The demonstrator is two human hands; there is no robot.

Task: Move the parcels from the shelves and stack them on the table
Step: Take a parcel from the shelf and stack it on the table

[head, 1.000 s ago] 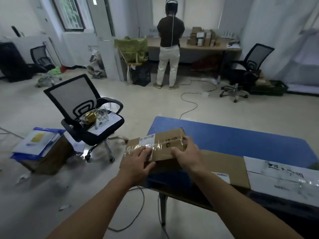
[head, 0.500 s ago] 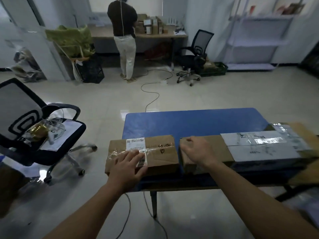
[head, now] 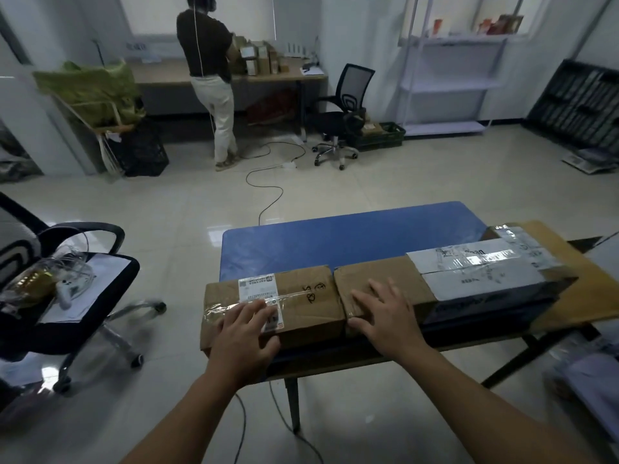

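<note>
Low in the middle of the frame, the small taped parcel (head: 301, 296) sits on the near left corner of the blue table (head: 335, 236). The left hand (head: 246, 333) lies flat on it and the right hand (head: 388, 316) is spread flat on the longer parcel (head: 385, 276) just beside. I'd judge it a stiff, lightish carton with slick tape on top, best gripped by its bare short ends.

Two parcels side by side on the blue bench (head: 335, 242).
The left grip (head: 246, 333) lies flat on the taped brown parcel (head: 301, 296) at the near edge. The right grip (head: 390, 318) rests, fingers spread, on the longer parcel (head: 385, 272) touching it.
</note>
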